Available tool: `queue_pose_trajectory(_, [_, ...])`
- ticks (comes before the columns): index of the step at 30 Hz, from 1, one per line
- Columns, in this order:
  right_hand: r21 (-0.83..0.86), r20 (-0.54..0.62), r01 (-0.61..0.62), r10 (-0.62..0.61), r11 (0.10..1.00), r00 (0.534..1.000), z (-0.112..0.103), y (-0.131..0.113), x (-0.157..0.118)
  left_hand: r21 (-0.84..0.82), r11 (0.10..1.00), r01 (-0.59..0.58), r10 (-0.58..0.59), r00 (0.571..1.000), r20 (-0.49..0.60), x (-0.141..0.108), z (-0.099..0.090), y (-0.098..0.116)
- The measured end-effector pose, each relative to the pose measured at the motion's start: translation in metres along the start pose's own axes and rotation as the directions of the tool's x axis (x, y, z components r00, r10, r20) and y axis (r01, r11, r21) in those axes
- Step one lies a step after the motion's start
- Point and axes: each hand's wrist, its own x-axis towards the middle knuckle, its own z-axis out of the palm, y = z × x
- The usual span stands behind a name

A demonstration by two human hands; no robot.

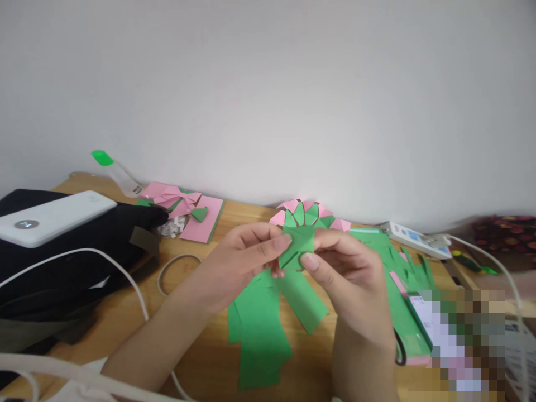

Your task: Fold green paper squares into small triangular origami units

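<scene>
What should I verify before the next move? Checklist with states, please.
1. Left hand gripping the small green paper: ok, thumb on its left edge.
2. Right hand gripping it too: ok, thumb at its lower right.
3. Folds of the small green paper lined up: cannot tell, too small and partly covered.
4. Loose green sheets in view: ok, below the hands.
5. Pink-and-green folded arrangement whole: cannot tell, hands hide part.
6. White cable clear of left forearm: not ok, passes beneath it.

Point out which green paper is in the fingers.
The small folded green paper, held up between the left hand and right hand; the others, like the green strip below, lie unheld.
</scene>
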Motion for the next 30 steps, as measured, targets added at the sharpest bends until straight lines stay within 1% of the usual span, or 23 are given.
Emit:
queue_pose_trajectory(2, [-0.081, -0.006, 0.058, -0.059, 0.995, 0.998, -0.001, 0.000, -0.001, 0.024, 1.000, -0.003, 0.004, 1.000, -0.004, 0.001, 0.000, 0.001])
queue_pose_trajectory(6, [-0.234, 0.013, 0.182, -0.184, 0.955, 0.983, -0.002, -0.002, -0.001, 0.154, 0.987, -0.032, 0.044, 0.997, -0.071, 0.000, 0.001, 0.003])
queue_pose_trajectory(8, [-0.277, 0.007, 0.196, -0.202, 0.941, 0.979, -0.002, -0.003, -0.001, 0.238, 0.966, -0.095, 0.127, 0.984, -0.122, -0.001, 0.001, 0.002])
queue_pose_trajectory(9, [-0.290, 0.000, 0.198, -0.207, 0.936, 0.978, -0.002, -0.003, 0.000, 0.305, 0.941, -0.151, 0.203, 0.968, -0.146, -0.002, 0.002, 0.002])
queue_pose_trajectory(10, [-0.303, -0.008, 0.200, -0.212, 0.932, 0.977, -0.002, -0.004, 0.000, 0.394, 0.891, -0.226, 0.309, 0.938, -0.160, -0.003, 0.002, 0.001])
queue_pose_trajectory(11, [-0.320, -0.013, 0.202, -0.218, 0.926, 0.976, -0.002, -0.004, 0.000, 0.495, 0.811, -0.311, 0.432, 0.889, -0.151, -0.005, 0.003, 0.000])
queue_pose_trajectory(12, [-0.342, -0.016, 0.206, -0.225, 0.917, 0.974, -0.001, -0.004, 0.000, 0.595, 0.707, -0.382, 0.545, 0.830, -0.114, -0.006, 0.004, -0.001])
queue_pose_trajectory(13, [-0.370, -0.015, 0.213, -0.235, 0.904, 0.972, -0.001, -0.004, -0.001, 0.679, 0.594, -0.432, 0.630, 0.775, -0.058, -0.008, 0.004, -0.001])
queue_pose_trajectory(14, [-0.406, -0.015, 0.226, -0.253, 0.886, 0.967, 0.001, -0.004, -0.001, 0.740, 0.493, -0.458, 0.682, 0.731, -0.001, -0.009, 0.005, -0.001])
queue_pose_trajectory(15, [-0.447, -0.019, 0.235, -0.272, 0.863, 0.962, 0.002, -0.003, -0.002, 0.779, 0.422, -0.463, 0.701, 0.712, 0.043, -0.011, 0.006, -0.001])
queue_pose_trajectory(16, [-0.488, -0.037, 0.239, -0.293, 0.839, 0.955, 0.003, -0.003, -0.002, 0.804, 0.385, -0.453, 0.700, 0.711, 0.065, -0.012, 0.007, -0.001])
queue_pose_trajectory(18, [-0.541, -0.108, 0.212, -0.316, 0.814, 0.942, 0.006, -0.002, -0.004, 0.829, 0.381, -0.410, 0.670, 0.740, 0.059, -0.013, 0.009, 0.000])
queue_pose_trajectory(20, [-0.543, -0.182, 0.155, -0.296, 0.825, 0.938, 0.007, -0.001, -0.005, 0.823, 0.440, -0.359, 0.621, 0.784, 0.010, -0.014, 0.010, 0.001])
queue_pose_trajectory(22, [-0.549, -0.205, 0.121, -0.273, 0.827, 0.940, 0.007, 0.000, -0.006, 0.793, 0.528, -0.304, 0.552, 0.832, -0.049, -0.014, 0.010, 0.002])
queue_pose_trajectory(23, [-0.574, -0.191, 0.120, -0.275, 0.810, 0.942, 0.006, -0.001, -0.006, 0.775, 0.567, -0.280, 0.516, 0.854, -0.069, -0.014, 0.009, 0.003])
queue_pose_trajectory(25, [-0.663, -0.139, 0.145, -0.310, 0.734, 0.940, 0.005, -0.003, -0.006, 0.743, 0.624, -0.241, 0.455, 0.885, -0.095, -0.012, 0.008, 0.004])
queue_pose_trajectory(28, [-0.781, -0.033, 0.193, -0.347, 0.594, 0.937, 0.005, -0.007, -0.005, 0.696, 0.695, -0.180, 0.380, 0.914, -0.143, -0.009, 0.006, 0.005])
queue_pose_trajectory(30, [-0.827, 0.032, 0.214, -0.338, 0.520, 0.941, 0.006, -0.008, -0.005, 0.664, 0.736, -0.133, 0.323, 0.931, -0.172, -0.006, 0.004, 0.004])
